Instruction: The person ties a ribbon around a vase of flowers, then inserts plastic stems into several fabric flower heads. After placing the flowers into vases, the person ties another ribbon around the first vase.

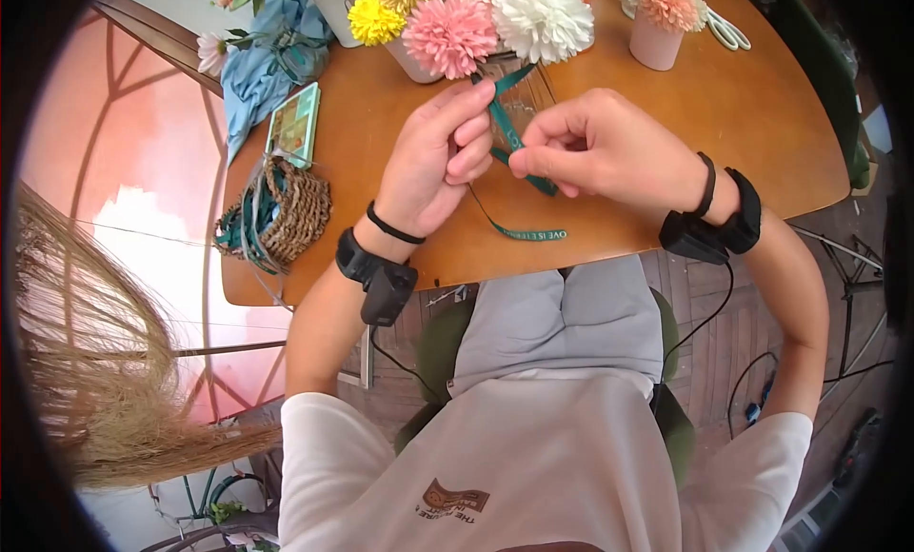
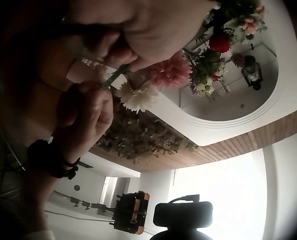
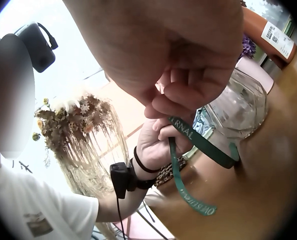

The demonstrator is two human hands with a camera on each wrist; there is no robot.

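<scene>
A narrow green ribbon with white lettering runs between my two hands over the table. My left hand holds it with curled fingers, near the fingertips. The thumb and fingers of my right hand pinch the ribbon on the other side. In the right wrist view, a loop of the ribbon hangs below the hands and a lettered tail dangles. Just behind the hands stands a clear glass vase. Pink and white flowers show above it, and the left hand partly covers the vase.
On the left of the wooden table sit a woven basket with ribbons, a pale green box and blue cloth. A pink pot with flowers stands back right, beside a white cord.
</scene>
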